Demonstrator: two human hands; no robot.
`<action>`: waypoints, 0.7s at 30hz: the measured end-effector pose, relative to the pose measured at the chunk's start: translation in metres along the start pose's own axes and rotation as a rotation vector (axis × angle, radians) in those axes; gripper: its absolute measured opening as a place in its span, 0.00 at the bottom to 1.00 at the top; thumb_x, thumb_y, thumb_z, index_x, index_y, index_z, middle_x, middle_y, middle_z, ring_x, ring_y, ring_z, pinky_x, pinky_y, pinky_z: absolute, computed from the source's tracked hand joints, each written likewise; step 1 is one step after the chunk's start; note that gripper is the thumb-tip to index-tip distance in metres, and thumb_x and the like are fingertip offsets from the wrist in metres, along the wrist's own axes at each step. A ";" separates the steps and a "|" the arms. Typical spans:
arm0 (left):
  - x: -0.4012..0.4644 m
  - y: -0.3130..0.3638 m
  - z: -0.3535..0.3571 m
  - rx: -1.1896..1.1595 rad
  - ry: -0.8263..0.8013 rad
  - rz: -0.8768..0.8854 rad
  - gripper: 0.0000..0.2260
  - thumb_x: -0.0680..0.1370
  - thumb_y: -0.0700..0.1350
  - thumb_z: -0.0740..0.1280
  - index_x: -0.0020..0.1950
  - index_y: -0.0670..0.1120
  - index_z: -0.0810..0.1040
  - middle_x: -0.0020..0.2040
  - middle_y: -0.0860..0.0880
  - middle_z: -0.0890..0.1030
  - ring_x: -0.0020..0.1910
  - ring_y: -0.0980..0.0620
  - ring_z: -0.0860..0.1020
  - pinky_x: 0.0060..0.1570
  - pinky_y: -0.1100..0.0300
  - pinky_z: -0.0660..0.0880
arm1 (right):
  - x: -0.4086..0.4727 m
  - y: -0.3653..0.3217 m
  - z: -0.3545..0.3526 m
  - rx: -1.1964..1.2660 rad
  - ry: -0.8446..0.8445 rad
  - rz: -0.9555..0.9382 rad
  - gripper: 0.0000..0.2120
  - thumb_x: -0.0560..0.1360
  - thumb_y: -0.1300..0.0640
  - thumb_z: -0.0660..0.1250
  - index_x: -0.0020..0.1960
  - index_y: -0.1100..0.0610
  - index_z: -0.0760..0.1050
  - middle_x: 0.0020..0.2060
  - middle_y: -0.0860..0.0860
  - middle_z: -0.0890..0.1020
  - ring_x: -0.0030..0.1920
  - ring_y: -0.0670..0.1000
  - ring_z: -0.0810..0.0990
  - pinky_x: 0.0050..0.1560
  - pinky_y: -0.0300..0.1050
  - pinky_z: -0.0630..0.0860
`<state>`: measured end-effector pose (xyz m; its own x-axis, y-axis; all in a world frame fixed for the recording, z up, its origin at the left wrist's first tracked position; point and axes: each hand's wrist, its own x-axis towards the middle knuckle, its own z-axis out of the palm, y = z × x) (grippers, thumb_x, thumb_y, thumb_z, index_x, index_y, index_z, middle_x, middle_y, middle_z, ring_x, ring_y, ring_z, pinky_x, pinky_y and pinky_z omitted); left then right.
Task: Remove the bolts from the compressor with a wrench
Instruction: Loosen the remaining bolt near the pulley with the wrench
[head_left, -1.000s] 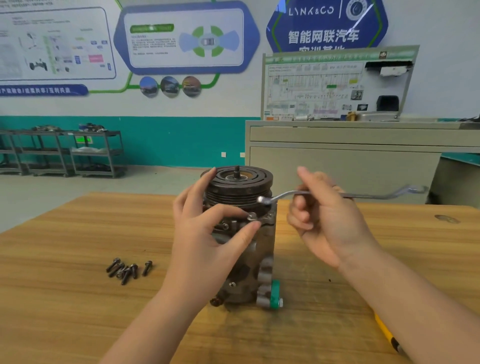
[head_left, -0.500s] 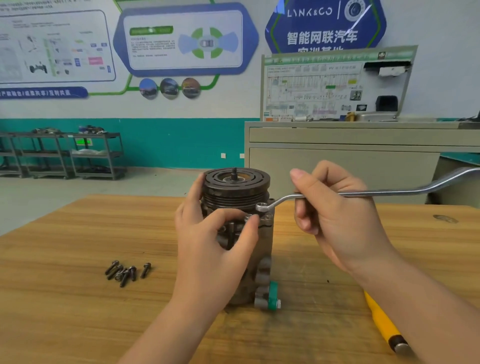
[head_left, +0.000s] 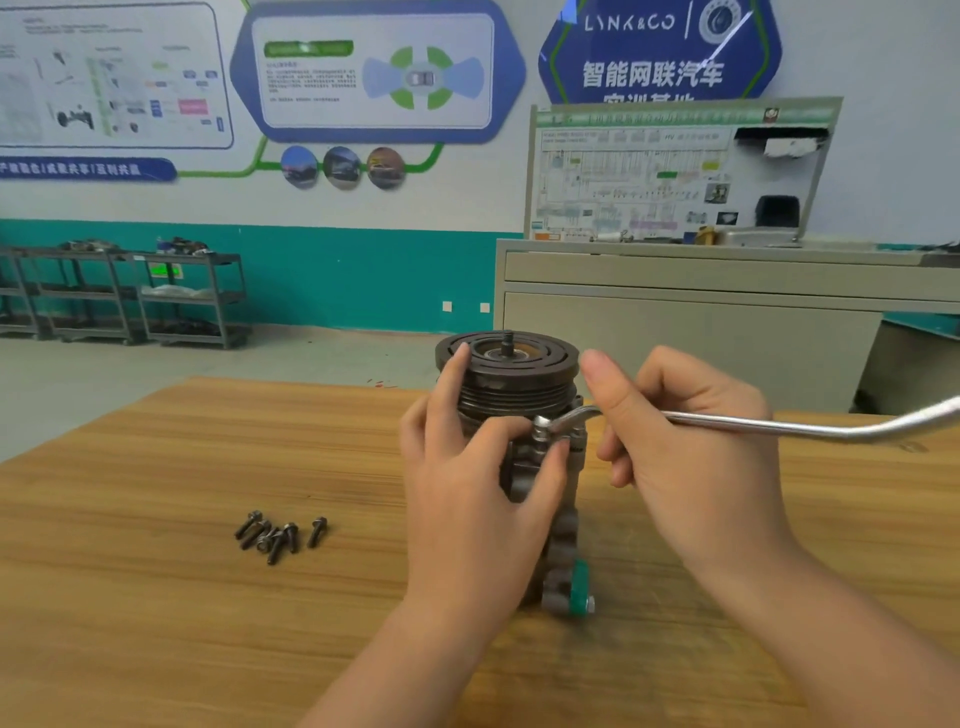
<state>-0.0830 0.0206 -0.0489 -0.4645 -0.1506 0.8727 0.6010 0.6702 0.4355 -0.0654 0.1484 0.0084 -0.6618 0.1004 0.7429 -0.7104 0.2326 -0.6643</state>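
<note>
Since a second ago: wrench (head_left: 779, 427) ring end lowered onto a bolt (head_left: 540, 432) beside the pulley, so loosening can likely begin. Right hand (head_left: 691, 457) grasps the wrench shank; left hand (head_left: 467, 499) grips the compressor (head_left: 511, 379), upright mid-worktop (head_left: 156, 597), fingertips (head_left: 558, 451) by the bolt. Six removed bolts (head_left: 278, 532) lie left.

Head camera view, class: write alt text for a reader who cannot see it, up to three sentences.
A person's left hand steadies an upright compressor on a wooden table while the right hand holds a wrench whose ring end sits on a bolt below the pulley. Loose bolts lie to the left.
</note>
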 end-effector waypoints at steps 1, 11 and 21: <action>-0.001 -0.001 0.000 -0.006 0.001 0.009 0.13 0.74 0.56 0.66 0.48 0.49 0.83 0.76 0.48 0.66 0.67 0.53 0.60 0.65 0.63 0.57 | -0.001 -0.003 0.003 -0.068 0.011 -0.031 0.21 0.75 0.49 0.68 0.29 0.58 0.68 0.24 0.53 0.77 0.22 0.45 0.73 0.24 0.35 0.69; -0.001 -0.001 -0.004 -0.033 -0.056 -0.032 0.17 0.77 0.50 0.66 0.63 0.64 0.70 0.78 0.53 0.59 0.71 0.41 0.63 0.67 0.54 0.60 | -0.023 -0.042 0.040 -0.831 -0.102 -0.283 0.15 0.80 0.56 0.63 0.37 0.52 0.62 0.27 0.46 0.67 0.26 0.50 0.68 0.25 0.41 0.62; -0.006 -0.003 0.001 -0.036 -0.015 -0.088 0.07 0.73 0.50 0.75 0.48 0.50 0.83 0.78 0.44 0.62 0.73 0.38 0.63 0.67 0.34 0.61 | 0.024 0.002 -0.017 0.533 -0.208 0.769 0.10 0.63 0.58 0.74 0.33 0.56 0.72 0.25 0.52 0.75 0.21 0.45 0.71 0.19 0.33 0.65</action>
<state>-0.0829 0.0203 -0.0564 -0.5264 -0.1965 0.8272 0.5803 0.6281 0.5184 -0.0790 0.1678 0.0263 -0.9853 -0.1439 0.0923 -0.0453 -0.3010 -0.9526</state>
